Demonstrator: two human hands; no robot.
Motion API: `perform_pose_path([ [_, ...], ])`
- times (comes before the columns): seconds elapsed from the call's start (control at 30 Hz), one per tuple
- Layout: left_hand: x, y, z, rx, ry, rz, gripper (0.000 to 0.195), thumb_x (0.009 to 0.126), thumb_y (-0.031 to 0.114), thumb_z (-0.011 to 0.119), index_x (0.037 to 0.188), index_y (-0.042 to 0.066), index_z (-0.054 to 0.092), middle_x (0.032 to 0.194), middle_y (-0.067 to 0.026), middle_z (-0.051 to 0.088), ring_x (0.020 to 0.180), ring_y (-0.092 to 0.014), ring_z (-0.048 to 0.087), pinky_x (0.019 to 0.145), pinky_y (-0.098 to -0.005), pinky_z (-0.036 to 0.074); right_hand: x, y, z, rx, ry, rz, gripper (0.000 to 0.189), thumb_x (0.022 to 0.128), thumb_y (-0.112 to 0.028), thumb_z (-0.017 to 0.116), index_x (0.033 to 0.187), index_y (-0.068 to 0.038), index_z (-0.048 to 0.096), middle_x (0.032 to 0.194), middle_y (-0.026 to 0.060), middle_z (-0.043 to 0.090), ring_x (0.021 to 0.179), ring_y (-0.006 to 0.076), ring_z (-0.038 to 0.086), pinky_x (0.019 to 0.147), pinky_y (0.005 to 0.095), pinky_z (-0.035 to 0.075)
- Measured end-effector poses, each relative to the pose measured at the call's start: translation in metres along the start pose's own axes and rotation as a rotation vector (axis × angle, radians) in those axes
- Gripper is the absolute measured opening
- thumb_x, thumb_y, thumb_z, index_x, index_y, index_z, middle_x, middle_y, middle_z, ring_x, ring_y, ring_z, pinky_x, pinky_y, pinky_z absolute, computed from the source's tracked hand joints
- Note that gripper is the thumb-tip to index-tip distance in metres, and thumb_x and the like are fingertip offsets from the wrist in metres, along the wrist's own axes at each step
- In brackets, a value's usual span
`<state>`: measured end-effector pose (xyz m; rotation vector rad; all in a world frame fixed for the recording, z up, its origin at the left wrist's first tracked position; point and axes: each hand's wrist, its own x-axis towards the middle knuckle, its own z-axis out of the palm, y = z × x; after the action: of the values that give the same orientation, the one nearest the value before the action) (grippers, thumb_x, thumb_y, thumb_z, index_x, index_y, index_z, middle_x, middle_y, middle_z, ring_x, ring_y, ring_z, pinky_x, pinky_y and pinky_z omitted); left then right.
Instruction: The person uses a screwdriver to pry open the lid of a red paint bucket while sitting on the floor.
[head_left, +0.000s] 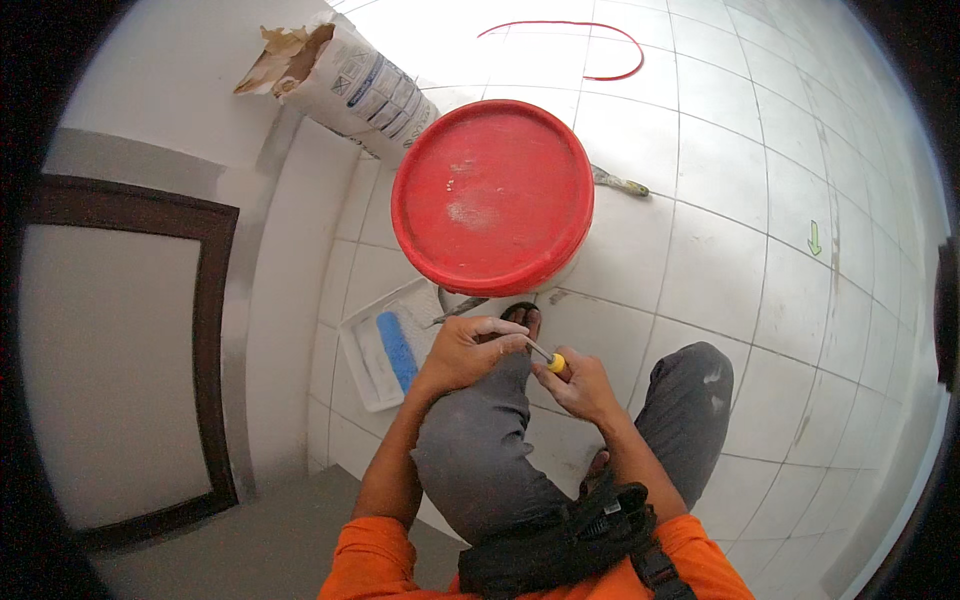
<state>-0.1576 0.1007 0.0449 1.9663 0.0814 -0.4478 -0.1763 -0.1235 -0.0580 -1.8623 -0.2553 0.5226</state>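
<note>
My right hand (576, 384) is closed around the handle of a tool (556, 363) with a yellow collar and a thin metal shaft, perhaps a screwdriver. The shaft points up and left to my left hand (474, 349), whose thumb and forefinger pinch its far end. That tip is hidden between the fingers. Both hands are just above my bent left knee (480, 427). Beyond them stands a bucket with a red lid (495, 199), its top dusted with white marks. To the left of my left hand, a blue roller sleeve (396, 349) lies in a white paint tray (367, 382).
A torn-open paper sack (367, 90) stands behind the bucket, near the wall. A dirty-handled tool (621, 182) pokes out right of the bucket. On the white floor tiles (705, 270) lies a curved red strip (637, 56). A dark-framed panel (217, 337) is at the left.
</note>
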Motion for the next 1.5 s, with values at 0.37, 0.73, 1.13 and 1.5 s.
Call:
perform_pose_path([
  [0.37, 0.013, 0.0, 0.004, -0.27, 0.102, -0.096, 0.027, 0.098, 0.023, 0.073, 0.102, -0.004, 0.076, 0.093, -0.0096, 0.076, 0.088, -0.016, 0.072, 0.084, -0.0329, 0.058, 0.001, -0.005, -0.013, 0.033, 0.079, 0.025, 0.042, 0.09, -0.039, 0.078, 0.08, -0.002, 0.061, 0.06, 0.0124, 0.053, 0.052, 0.0242, 0.049, 0.053, 0.0407, 0.041],
  [0.73, 0.015, -0.019, 0.011, -0.43, -0.07, -0.225, 0.029, 0.103, 0.024, 0.067, 0.106, -0.004, 0.073, 0.096, -0.0117, 0.075, 0.091, -0.019, 0.071, 0.087, -0.0344, 0.057, 0.001, -0.004, -0.012, 0.102, 0.098, 0.096, 0.043, 0.094, -0.04, 0.074, 0.083, -0.001, 0.06, 0.06, 0.012, 0.055, 0.054, 0.0216, 0.05, 0.054, 0.0405, 0.043],
  [1.13, 0.007, -0.032, -0.008, -0.625, 0.381, -0.428, 0.061, 0.101, 0.052, 0.063, 0.122, -0.006, 0.063, 0.104, -0.0126, 0.072, 0.09, -0.019, 0.07, 0.078, -0.0317, 0.059, 0.024, 0.001, 0.014, 0.224, 0.077, -0.007, 0.039, 0.105, -0.037, 0.057, 0.122, -0.003, 0.061, 0.083, 0.0172, 0.065, 0.076, 0.0294, 0.064, 0.073, 0.042, 0.05],
  [1.5, 0.017, -0.042, -0.051, -0.629, 0.478, -0.368, 0.06, 0.095, 0.055, 0.07, 0.109, -0.004, 0.067, 0.094, -0.0123, 0.072, 0.081, -0.019, 0.071, 0.073, -0.0307, 0.06, 0.06, -0.013, 0.045, 0.172, 0.191, 0.045, 0.038, 0.089, -0.036, 0.072, 0.108, -0.002, 0.069, 0.086, 0.0211, 0.07, 0.08, 0.0353, 0.071, 0.077, 0.045, 0.054],
])
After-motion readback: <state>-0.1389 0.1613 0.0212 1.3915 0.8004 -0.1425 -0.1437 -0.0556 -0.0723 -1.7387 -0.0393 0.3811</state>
